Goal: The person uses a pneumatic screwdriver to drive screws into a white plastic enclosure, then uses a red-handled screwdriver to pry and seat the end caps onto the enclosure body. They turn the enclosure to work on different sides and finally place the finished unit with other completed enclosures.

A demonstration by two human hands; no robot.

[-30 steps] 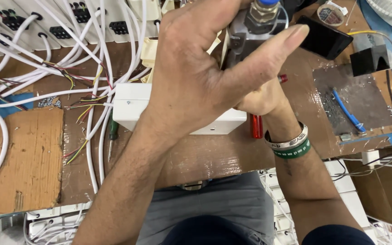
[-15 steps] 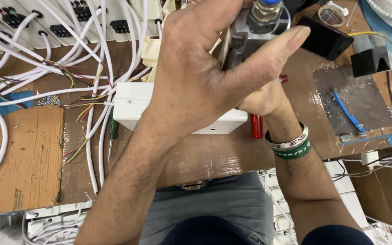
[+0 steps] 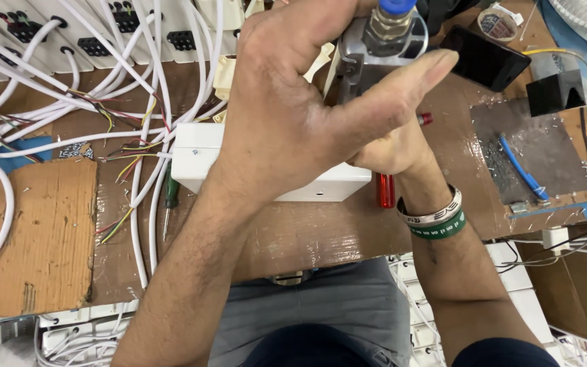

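Note:
My left hand [image 3: 293, 115] is raised in the middle of the view, fingers curled around a grey metal tool [image 3: 365, 51] with a brass fitting and a blue cap [image 3: 395, 7]; the thumb points right. My right hand [image 3: 392, 149] sits just behind and below it, mostly hidden, fingers curled, two bands on the wrist. Red parts of a hand tool [image 3: 386, 190] show at both sides of that hand. A white plastic box [image 3: 195, 160] lies on the brown bench under both hands.
Several white cables [image 3: 144, 204] with coloured wire ends run across the left. A green screwdriver [image 3: 169, 200] lies by the box. A dark phone [image 3: 487, 58], a black block [image 3: 555, 92], a grey mat [image 3: 545, 160] with a blue strip and a cardboard sheet [image 3: 32, 238] surround the bench.

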